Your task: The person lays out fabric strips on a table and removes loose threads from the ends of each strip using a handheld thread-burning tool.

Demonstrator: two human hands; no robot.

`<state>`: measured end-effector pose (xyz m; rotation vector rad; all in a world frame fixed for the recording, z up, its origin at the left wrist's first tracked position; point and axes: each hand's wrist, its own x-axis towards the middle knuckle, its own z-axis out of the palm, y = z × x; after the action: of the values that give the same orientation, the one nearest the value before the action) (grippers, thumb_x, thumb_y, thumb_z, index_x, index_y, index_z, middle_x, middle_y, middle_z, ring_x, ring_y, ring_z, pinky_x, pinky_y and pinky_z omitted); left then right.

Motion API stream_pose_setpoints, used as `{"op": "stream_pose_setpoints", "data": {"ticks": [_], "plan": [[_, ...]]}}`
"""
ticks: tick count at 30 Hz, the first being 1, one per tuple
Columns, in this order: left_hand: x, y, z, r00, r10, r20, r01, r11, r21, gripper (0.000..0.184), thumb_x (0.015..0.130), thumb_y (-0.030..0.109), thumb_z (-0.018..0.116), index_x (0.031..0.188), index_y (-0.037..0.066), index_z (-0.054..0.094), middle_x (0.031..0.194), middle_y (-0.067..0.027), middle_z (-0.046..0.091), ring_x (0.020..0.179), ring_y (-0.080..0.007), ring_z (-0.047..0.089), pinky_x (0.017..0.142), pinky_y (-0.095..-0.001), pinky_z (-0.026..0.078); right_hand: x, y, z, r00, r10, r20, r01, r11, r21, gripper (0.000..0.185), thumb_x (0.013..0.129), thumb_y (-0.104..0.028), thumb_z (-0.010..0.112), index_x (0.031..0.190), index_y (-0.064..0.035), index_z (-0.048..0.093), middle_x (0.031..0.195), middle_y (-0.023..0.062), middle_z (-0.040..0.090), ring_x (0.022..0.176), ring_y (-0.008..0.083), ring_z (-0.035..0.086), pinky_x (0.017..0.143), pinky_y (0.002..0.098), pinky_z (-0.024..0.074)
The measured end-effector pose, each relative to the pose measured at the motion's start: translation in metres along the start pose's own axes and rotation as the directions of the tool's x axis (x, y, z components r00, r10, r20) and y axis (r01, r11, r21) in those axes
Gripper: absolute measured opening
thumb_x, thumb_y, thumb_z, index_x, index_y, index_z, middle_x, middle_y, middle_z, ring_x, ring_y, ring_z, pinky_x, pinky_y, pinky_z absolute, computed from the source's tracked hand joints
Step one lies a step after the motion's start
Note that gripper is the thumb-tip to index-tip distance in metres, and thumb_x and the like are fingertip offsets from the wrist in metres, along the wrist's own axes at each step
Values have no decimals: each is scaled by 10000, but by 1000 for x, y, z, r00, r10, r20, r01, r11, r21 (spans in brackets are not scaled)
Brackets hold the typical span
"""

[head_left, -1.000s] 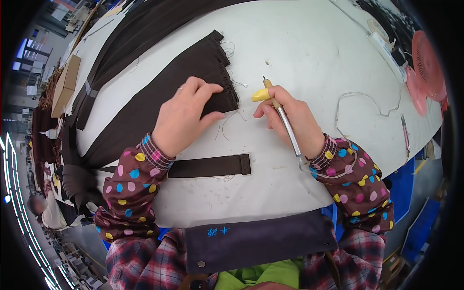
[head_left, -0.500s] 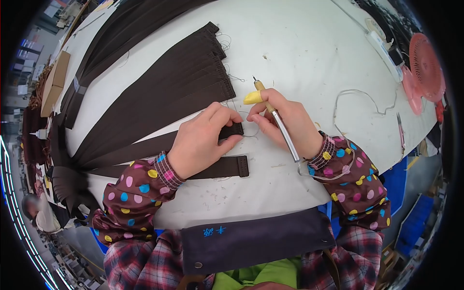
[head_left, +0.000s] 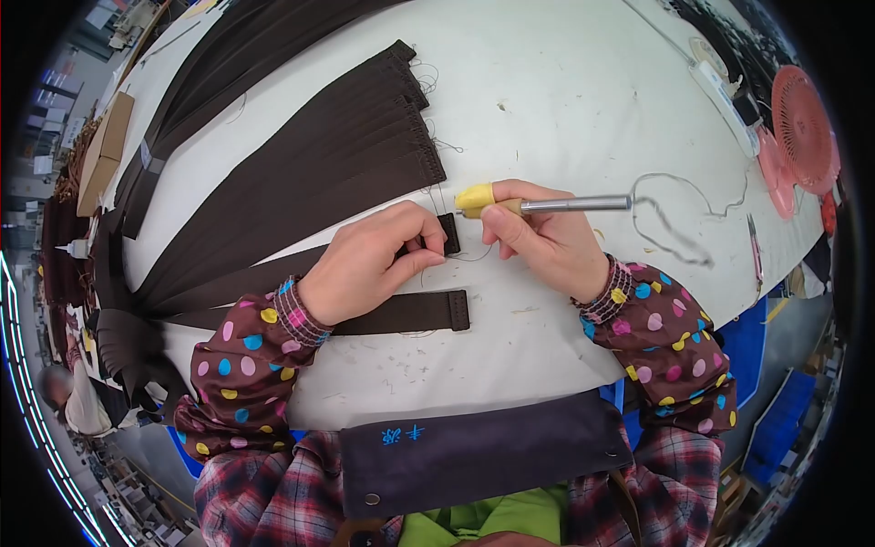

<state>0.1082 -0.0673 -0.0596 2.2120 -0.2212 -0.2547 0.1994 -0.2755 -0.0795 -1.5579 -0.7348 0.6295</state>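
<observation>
My left hand (head_left: pixel 374 260) lies over a dark brown strap (head_left: pixel 448 234), thumb and fingertips pinched together at its stitched end. From this pinch a thin loose thread (head_left: pixel 474 259) curves toward my right hand (head_left: pixel 547 223). That hand is closed around a corded pen-shaped tool (head_left: pixel 583 204) with a tan grip and silver handle, held nearly level. Its tip points left, close to the strap end. A yellow wrap (head_left: pixel 474 196) covers my right index fingertip. Another brown strap (head_left: pixel 410 314) lies nearer my body.
Several brown straps (head_left: pixel 337 137) fan out at the left, thread tails on their ends. More bundled straps (head_left: pixel 210 100) lie beyond. A pink fan (head_left: pixel 802 128), a power strip (head_left: pixel 729 105) and thin tweezers (head_left: pixel 756 251) are at the right. The tool's cord (head_left: pixel 693 187) trails across the white tabletop (head_left: pixel 556 91).
My right hand has turned the corded pen-shaped tool from steep to nearly level, its tip now low by the strap end. My left fingertips have closed into a pinch there.
</observation>
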Motion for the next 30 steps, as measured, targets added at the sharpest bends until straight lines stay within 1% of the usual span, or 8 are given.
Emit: {"op": "stream_pose_setpoints", "data": {"ticks": [4,8,11,14,17,23,26,30], "plan": [[-1,-5,1,1000,5,-31,-5,1000,17,96,870,54,608,928,42,532,955,-62,589,797,-153,577,660,-259,465,1,6,3,999,38,12,-38,999,-5,158,896,-150,607,953,-12,555,692,7,587,579,26,490,515,197,384],[-1,-8,2,998,17,-55,-17,1000,12,144,861,72,628,952,43,521,945,-56,586,802,-148,587,669,-282,477,1,6,7,996,15,-86,-13,1000,25,160,876,-132,605,913,-22,495,700,16,591,564,29,470,511,201,377],[-2,7,-4,997,-73,18,72,995,65,252,815,109,696,991,49,525,920,-48,572,783,-140,588,641,-281,481,3,3,6,988,31,-150,-24,999,43,157,872,-116,600,894,-28,472,714,22,598,565,30,463,516,201,376],[1,11,9,988,96,-124,-63,967,245,319,753,135,760,989,65,558,902,-34,554,746,-129,575,596,-257,472,5,3,4,979,40,-200,-22,995,92,148,874,-112,598,891,-30,476,728,22,603,577,28,462,522,202,378],[6,11,20,978,106,-178,-37,936,351,228,770,175,731,937,108,589,879,-20,557,697,-170,581,605,-271,477,6,2,4,975,34,-220,-10,994,112,144,877,-112,596,890,-34,475,735,19,603,587,25,460,526,199,378],[5,2,17,981,83,-175,-57,988,144,116,795,121,699,852,84,604,778,-36,572,657,-180,585,601,-284,469,3,3,4,988,25,-150,-4,990,141,151,875,-103,594,910,-35,464,732,20,602,587,24,471,526,196,383],[1,-1,12,993,-23,-115,33,996,84,147,809,58,691,907,42,583,892,-41,627,744,-139,593,621,-253,494,1,2,6,995,-5,-99,13,997,76,168,870,-101,596,918,-31,452,714,22,598,579,28,486,517,200,389],[0,-5,13,991,8,-137,-2,999,47,128,830,42,667,889,24,556,935,-55,643,771,-147,614,623,-253,503,1,8,7,997,-44,-63,42,999,-29,202,858,-107,609,923,-25,436,682,36,590,555,46,504,500,216,396]]}}
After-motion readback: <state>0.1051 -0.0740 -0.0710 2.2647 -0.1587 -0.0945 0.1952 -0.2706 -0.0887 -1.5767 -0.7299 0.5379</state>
